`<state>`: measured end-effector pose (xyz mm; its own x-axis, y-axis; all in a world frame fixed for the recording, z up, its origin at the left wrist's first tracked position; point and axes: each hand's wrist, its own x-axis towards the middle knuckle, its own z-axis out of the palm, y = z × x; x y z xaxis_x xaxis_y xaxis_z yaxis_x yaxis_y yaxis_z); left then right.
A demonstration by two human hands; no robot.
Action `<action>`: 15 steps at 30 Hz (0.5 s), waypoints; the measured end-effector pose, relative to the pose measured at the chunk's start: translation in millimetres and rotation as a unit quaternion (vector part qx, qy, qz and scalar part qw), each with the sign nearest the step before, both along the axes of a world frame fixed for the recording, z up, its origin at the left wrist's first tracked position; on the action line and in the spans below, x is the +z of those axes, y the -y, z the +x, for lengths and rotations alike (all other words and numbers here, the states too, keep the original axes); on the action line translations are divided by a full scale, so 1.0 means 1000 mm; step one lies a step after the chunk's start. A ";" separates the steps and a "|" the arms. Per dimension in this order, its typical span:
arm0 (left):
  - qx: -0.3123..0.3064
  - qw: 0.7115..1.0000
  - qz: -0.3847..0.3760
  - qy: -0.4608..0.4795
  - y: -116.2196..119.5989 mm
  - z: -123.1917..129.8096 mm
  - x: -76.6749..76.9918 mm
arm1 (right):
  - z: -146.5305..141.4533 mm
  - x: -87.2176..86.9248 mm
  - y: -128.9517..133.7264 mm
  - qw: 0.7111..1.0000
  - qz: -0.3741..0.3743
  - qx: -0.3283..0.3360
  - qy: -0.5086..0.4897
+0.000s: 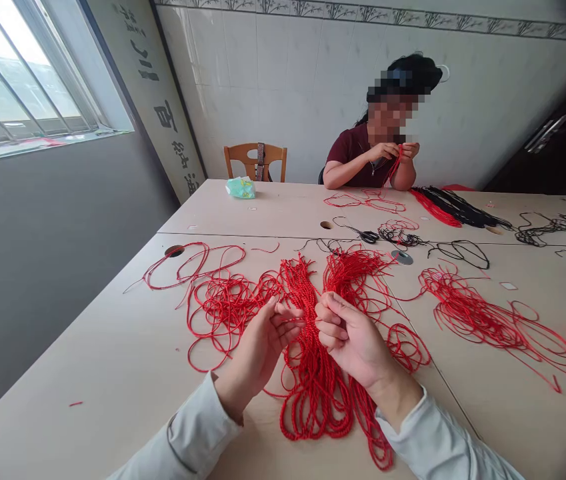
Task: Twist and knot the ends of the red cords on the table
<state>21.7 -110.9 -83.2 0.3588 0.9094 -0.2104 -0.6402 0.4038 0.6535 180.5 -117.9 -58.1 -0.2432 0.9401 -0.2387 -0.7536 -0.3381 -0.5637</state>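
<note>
My left hand is held over the red cords with its fingers loosely apart and nothing seen in it. Close beside it, my right hand is closed, thumb pressed to curled fingers; whatever it may pinch is too small to make out. Beneath both hands lies a bundle of braided red cords, looped at the near end. A second bundle of red cords lies partly under my right hand. Left of these is a loose tangle of thin red cord.
More red cord spreads on the right of the table. Black-handled scissors lie near black cord. Across the table a person holds red cord beside black cord hanks. A green packet sits far left.
</note>
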 end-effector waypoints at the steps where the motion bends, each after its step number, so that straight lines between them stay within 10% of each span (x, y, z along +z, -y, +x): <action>1: -0.026 1.000 0.000 -0.009 0.001 0.000 0.000 | 0.001 0.001 0.000 1.000 0.003 0.001 0.000; 15: -0.071 0.984 0.034 -0.161 0.008 0.000 0.004 | 0.003 0.001 0.003 1.000 0.017 0.009 0.024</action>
